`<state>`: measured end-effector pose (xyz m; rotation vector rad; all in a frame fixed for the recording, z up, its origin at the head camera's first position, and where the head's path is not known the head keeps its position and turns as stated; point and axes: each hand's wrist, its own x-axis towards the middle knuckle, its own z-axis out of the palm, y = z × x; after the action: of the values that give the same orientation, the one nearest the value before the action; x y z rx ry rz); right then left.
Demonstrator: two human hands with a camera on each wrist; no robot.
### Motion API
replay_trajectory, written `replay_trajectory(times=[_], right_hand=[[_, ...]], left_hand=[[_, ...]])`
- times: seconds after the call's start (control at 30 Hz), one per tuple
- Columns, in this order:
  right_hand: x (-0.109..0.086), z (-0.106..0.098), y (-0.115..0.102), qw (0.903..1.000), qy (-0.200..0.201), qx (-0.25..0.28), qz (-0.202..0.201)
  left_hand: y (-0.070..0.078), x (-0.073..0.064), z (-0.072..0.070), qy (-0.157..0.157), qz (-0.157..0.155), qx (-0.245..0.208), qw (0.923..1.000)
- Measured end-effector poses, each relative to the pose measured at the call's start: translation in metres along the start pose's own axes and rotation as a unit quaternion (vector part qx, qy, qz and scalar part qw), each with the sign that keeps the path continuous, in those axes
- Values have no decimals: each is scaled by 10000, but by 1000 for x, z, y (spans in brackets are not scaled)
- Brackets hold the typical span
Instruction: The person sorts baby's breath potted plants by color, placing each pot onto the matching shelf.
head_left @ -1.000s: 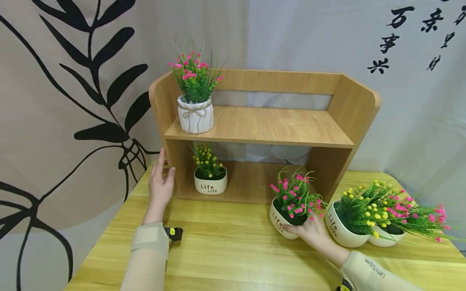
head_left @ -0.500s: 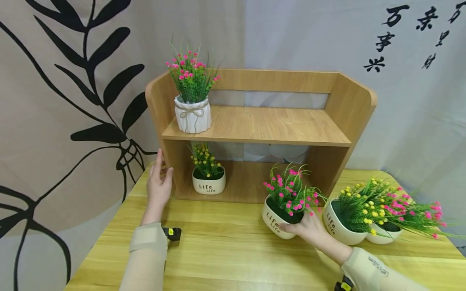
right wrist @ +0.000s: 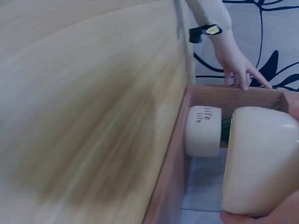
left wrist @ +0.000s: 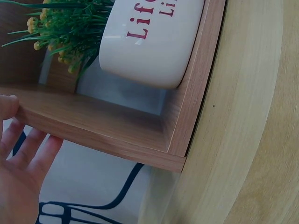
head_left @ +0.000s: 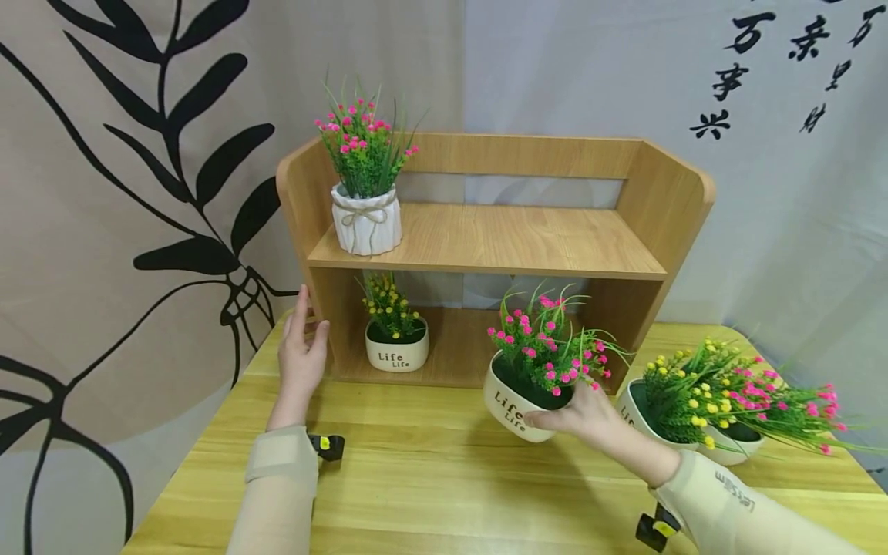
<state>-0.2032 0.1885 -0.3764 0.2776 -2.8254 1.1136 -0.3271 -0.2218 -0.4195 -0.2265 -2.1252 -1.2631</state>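
Right hand (head_left: 583, 415) clamped on pot (head_left: 509, 402); pot tilted, above table (head_left: 416, 470), at shelf's (head_left: 513, 239) 5 o'clock. Left hand (head_left: 302, 358): fingers extended, holding nothing, touching shelf's 8 o'clock side.

"Life Life" reads the tilted pot (head_left: 513, 401), and "Life Life" again on the upright pot (head_left: 398, 354) near the shelf's (head_left: 513, 239) lower left corner! Part-hidden lettering on the blocked pot (head_left: 630, 410) toward the table's (head_left: 416, 470) right edge, unclear print on the right sleeve (head_left: 749, 512), and brushed on the curtain (head_left: 590, 69): 万事兴, with 亲 alongside.

Pink-flowered pot (head_left: 512, 402) higher, farther left
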Motion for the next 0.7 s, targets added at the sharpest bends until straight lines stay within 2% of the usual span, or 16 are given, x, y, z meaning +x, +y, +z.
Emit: replay_trajectory(times=[0.1, 0.2, 0.4, 0.53, 0.7], right_hand=[[0, -7, -9, 9989, -157, 93, 433], [0, -13, -16, 9983, -199, 122, 539], [5, -26, -25, 9995, -116, 201, 203], [6, -35, -34, 9993, -140, 315, 137], [11, -49, -43, 9979, -159, 517, -369]], left_hand=[[0, 0, 0, 7, 15, 12, 10000], [-1, 0, 1, 17, 42, 10, 10000], [-1, -1, 1, 8, 60, -49, 10000], [-1, -1, 1, 1, 50, -8, 10000], [-2, 0, 1, 3, 51, -18, 10000]])
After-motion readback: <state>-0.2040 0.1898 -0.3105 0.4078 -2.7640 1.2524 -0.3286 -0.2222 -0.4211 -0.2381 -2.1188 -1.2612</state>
